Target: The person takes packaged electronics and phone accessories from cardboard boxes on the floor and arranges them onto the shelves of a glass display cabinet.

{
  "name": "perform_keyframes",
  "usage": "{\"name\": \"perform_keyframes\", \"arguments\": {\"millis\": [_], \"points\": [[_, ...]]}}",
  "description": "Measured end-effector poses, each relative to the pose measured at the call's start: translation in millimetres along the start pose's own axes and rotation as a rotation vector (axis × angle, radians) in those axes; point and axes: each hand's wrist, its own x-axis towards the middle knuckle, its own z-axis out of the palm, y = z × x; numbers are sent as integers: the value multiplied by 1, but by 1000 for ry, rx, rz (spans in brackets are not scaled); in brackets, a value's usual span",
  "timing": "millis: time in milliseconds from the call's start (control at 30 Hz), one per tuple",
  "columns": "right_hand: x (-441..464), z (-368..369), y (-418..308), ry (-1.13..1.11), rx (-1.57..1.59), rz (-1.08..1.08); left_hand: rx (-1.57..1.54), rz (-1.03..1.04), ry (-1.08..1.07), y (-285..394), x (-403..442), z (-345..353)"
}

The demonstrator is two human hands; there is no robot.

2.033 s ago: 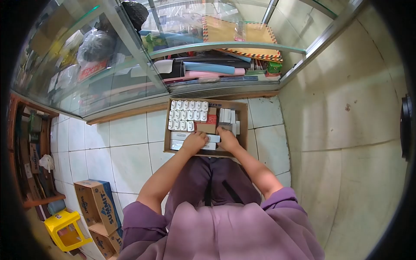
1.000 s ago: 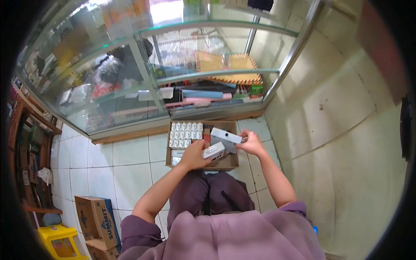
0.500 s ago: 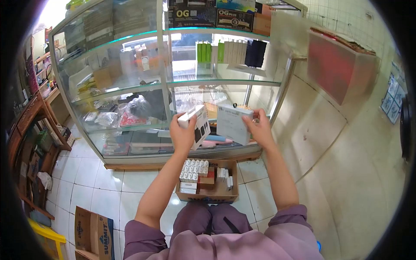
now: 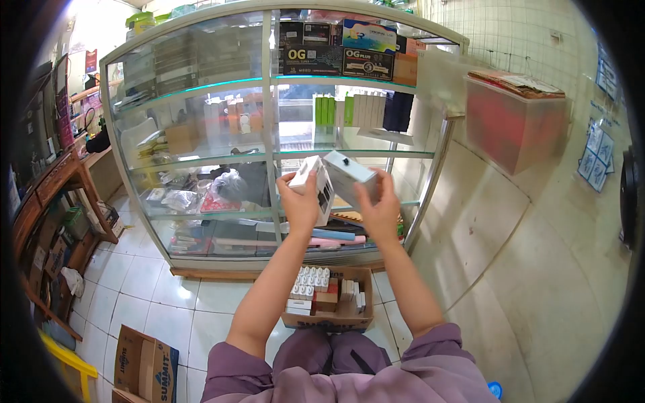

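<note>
My left hand grips a white box with dark pictures on its side. Close to its right, my right hand holds a pale grey-white box with a small black spot on its top face. Both boxes are raised in front of the glass cabinet and tilted toward each other. Below them, on the floor at my knees, stands an open cardboard box that holds several small white packs, a brown carton and narrow white boxes.
The glass cabinet spans the view ahead, with boxes and rolls on its shelves. A bin with red contents is at the right. A wooden shelf, another cardboard box and a yellow plastic item are at the left.
Both hands took boxes out of the cardboard box and lifted them before the cabinet. Since half a second ago the two boxes have come closer together. The view has tilted up.
</note>
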Motion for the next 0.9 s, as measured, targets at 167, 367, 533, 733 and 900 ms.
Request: {"name": "perform_keyframes", "arguments": {"millis": [167, 367, 533, 733, 900], "points": [[21, -28, 15, -9, 314, 170, -54, -142, -116, -7, 15, -19], [27, -23, 28, -231, 234, 296, -145, -241, -388, 2, 7, -19], [25, -4, 65, -303, 91, 206, -121, -213, -438, 6, 5, -17], [27, 0, 68, -318, 189, 224, -266, -158, -669, 45, -28, -36], [23, 23, 76, -115, -147, 72, 86, 45, -399, 39, -42, -18]]}}
